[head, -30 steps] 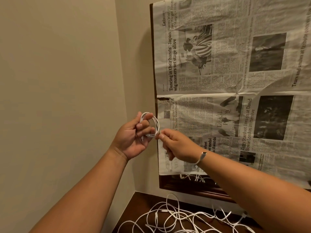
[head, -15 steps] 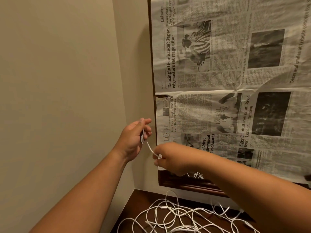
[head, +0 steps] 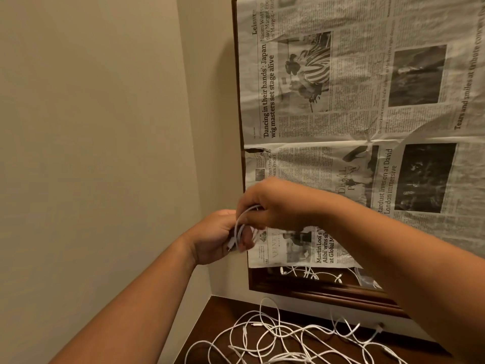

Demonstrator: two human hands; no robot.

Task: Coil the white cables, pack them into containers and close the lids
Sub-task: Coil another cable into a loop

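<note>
Both hands are raised in front of the wall corner with a white cable [head: 240,227] looped between them. My left hand [head: 214,237] grips the coil's lower part, and a plug end shows near its fingers. My right hand [head: 275,203] is curled over the top of the loop, just above and right of the left hand, pinching the cable. Part of the coil is hidden by the fingers. No container is in view.
A tangle of loose white cables [head: 275,337] lies on the dark wooden tabletop [head: 217,319] below. A wood-framed mirror [head: 315,290] covered with newspaper [head: 341,101] hangs on the right. Beige walls [head: 91,127] meet in a corner close to the left.
The hands have come together and dropped lower. My right hand rose from below the left hand to over it, bringing the cable round into a loop again.
</note>
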